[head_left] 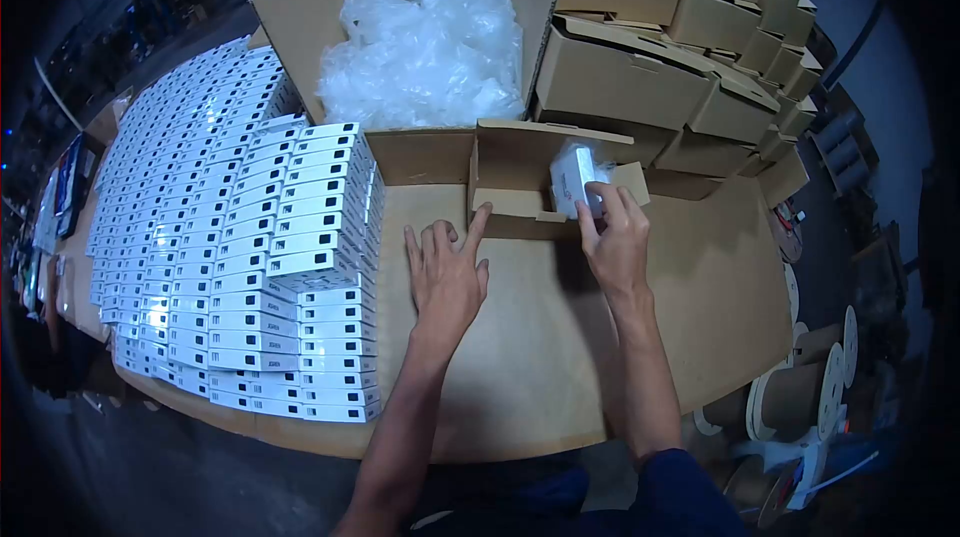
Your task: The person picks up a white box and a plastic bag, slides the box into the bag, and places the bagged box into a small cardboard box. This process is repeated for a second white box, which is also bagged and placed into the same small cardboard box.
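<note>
An open brown carton (545, 150) lies in the middle of the cardboard-covered table. My right hand (613, 232) pinches a white item in clear plastic wrap (573, 180) between thumb and fingers, at the right end of that carton. The item is upright and overlaps the carton's opening and front edge. Beside the carton's left front corner is my left hand (447, 272), its fingers spread and the index finger reaching the carton's edge; it holds nothing.
Rows of stacked white boxes (230, 247) cover the left side. Behind the carton stands a large cardboard box (535, 12) of clear plastic bags (430, 47). Folded brown cartons (625, 77) are piled at the back right. Cable reels (800, 392) stand beyond the right edge.
</note>
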Demonstrator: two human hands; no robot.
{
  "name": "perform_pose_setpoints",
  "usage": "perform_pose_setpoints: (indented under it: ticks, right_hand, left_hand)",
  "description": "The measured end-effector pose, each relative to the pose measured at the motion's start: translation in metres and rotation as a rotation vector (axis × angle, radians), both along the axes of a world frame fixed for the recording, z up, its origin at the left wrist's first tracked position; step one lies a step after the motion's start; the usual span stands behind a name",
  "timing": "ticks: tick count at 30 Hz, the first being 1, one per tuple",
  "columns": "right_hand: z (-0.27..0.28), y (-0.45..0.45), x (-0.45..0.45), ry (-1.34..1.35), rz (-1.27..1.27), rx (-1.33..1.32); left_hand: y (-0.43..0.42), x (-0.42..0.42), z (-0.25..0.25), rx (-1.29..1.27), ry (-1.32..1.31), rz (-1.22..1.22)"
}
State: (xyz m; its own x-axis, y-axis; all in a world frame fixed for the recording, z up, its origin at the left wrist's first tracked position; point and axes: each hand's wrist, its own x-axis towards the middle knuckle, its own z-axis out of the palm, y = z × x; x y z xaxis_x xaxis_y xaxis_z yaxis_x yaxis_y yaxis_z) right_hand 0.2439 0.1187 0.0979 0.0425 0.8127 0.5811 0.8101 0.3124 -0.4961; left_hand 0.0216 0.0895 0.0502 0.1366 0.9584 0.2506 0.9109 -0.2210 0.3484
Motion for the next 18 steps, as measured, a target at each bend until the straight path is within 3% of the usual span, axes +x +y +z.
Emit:
perform_pose_setpoints:
  ticks: [11, 18]
  right_hand:
    - [-0.021, 0.027, -0.009, -0.250, -0.112, -0.124]
    - [0.004, 0.003, -0.032, -0.265, -0.217, -0.484]
  left_hand:
    - [0.000, -0.009, 0.002, 0.031, 0.027, -0.020]
    - [-0.014, -0.008, 0.013, 0.024, -0.047, -0.032]
